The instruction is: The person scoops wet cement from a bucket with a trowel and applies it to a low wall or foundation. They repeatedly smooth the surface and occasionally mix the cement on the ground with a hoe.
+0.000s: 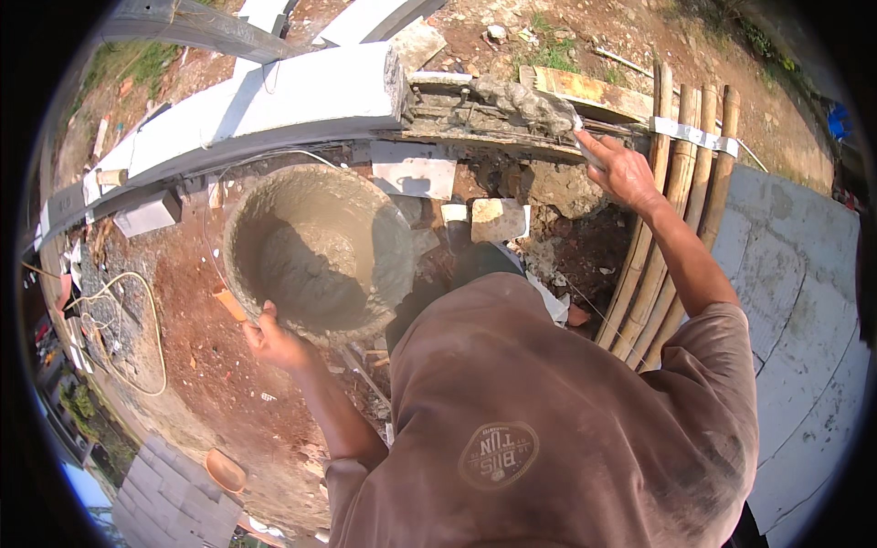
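Observation:
My left hand (277, 342) is closed at the near-left rim of a round tub (384, 265), with the thumb on the edge and the other fingers partly hidden. The tub is caked in grey mortar and has wet mortar (311, 283) inside. My right hand (626, 173) reaches far forward and to the right, closed around what looks like a trowel (591, 157); its blade merges with the mortar and is hard to make out. Just beyond, grey mortar (525, 102) lies in a rough heap along the top of a low wall (457, 121).
A white block beam (292, 100) continues the wall leftward. Several bamboo poles (690, 173), bound by a white strip, lean at the right beside grey panels (786, 265). A cable (160, 333) loops on the left ground. Pale blocks (501, 219) lie before the wall.

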A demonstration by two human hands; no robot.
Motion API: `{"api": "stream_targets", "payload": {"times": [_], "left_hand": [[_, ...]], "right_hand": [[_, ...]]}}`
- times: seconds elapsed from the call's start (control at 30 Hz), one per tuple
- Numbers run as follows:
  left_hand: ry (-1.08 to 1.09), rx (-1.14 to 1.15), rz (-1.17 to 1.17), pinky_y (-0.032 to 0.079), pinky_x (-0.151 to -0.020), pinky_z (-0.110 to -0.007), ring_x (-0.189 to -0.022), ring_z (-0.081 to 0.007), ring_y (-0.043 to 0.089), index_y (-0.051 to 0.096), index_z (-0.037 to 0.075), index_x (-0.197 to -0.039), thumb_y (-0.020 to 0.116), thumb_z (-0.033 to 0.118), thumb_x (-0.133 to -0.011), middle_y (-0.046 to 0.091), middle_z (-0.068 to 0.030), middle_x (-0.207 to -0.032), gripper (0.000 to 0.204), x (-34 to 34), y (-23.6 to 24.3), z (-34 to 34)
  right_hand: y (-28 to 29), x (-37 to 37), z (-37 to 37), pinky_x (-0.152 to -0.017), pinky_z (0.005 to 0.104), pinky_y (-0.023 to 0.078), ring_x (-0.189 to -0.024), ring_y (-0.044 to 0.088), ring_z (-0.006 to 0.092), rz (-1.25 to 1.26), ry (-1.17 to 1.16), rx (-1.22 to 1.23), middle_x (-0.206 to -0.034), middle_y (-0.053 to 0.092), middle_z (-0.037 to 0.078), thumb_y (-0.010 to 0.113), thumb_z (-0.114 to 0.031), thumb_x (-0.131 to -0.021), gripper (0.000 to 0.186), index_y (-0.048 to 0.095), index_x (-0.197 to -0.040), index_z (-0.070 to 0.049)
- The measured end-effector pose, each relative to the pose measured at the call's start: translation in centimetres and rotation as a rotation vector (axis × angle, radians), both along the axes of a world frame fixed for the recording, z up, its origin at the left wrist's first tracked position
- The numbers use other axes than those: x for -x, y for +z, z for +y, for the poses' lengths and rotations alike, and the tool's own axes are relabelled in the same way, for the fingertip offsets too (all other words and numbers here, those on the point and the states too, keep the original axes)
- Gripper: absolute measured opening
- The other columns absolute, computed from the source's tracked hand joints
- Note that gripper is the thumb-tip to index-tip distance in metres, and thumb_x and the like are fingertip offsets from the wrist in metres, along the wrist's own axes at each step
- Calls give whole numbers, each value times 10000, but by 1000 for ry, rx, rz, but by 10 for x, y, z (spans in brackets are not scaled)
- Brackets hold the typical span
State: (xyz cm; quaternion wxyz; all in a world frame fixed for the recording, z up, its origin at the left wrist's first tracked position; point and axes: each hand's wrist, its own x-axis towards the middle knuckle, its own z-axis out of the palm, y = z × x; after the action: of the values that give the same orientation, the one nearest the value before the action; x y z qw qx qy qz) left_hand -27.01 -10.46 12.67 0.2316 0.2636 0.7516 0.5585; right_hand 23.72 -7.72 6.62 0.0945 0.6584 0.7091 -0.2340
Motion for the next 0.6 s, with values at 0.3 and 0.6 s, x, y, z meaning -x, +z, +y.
{"api": "stream_targets", "payload": {"times": [0.3,0.6], "left_hand": [[-7,90,-14,397,-626,-253,-658,-98,458,465,63,-696,601,18,-768,516,-9,-714,160,8,-1,-6],[-68,-86,-129,260,-538,-218,-601,-44,294,285,140,-649,603,-24,-762,343,62,-648,375,33,-14,1]], "right_hand": [[-7,-22,-16,-784,438,499,-924,605,356,-34,-295,-99,-1074,592,145,590,-182,-823,623,364,-1398,-261],[95,107,-46,-882,336,446,-1058,590,218,763,-334,-16,-1150,606,193,562,-114,-810,532,467,-1329,-42]]}}
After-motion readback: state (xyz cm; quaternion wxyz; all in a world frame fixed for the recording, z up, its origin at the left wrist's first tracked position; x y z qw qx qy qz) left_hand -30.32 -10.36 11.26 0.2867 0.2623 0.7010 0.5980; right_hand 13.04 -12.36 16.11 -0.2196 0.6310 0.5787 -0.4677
